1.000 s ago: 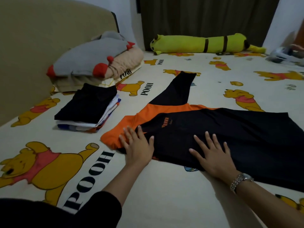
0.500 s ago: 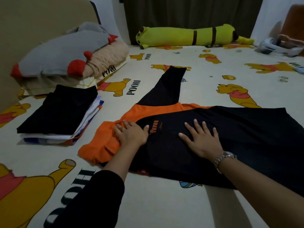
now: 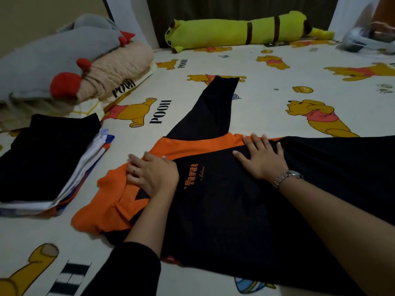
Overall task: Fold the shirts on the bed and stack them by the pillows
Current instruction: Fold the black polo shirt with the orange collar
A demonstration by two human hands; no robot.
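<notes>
- Head view, only one I have: black-and-orange shirt point(image 3: 235, 210) lies spread flat on the bed point(image 3: 277, 99), centre to right near side, one black sleeve point(image 3: 210, 112) sticking out toward the far side.
- I see the left hand point(image 3: 152, 175) resting flat on the orange shoulder/collar part, fingers straight and spread, pressing down, gripping nothing. Ring on one finger.
- Right hand point(image 3: 261, 157) also flat on the shirt, further right and farther away, fingertips reaching the orange strip at the shirt's far edge. Fingers straight, released, nothing pinched. Metal wristwatch point(image 3: 286, 177) on that wrist.
- Orange print on the black chest panel between the two hands; I can't read it reliably.
- Stack of folded shirts point(image 3: 49, 163) on the left, black one on top, white and blue layers under it, just beside the spread shirt but apart from it.
- Stack sits near the pillows point(image 3: 119, 77) at far left; grey plush with red bits point(image 3: 53, 58) lies on top of them.
- Long yellow-green plush bolster point(image 3: 245, 30) along the far edge of the bed, in front of a dark curtain point(image 3: 235, 7).
- Sheet is cream with yellow bear prints and "POOH" lettering.
- Blurred whitish object point(image 3: 363, 41) at far right, can't tell what it is.
</notes>
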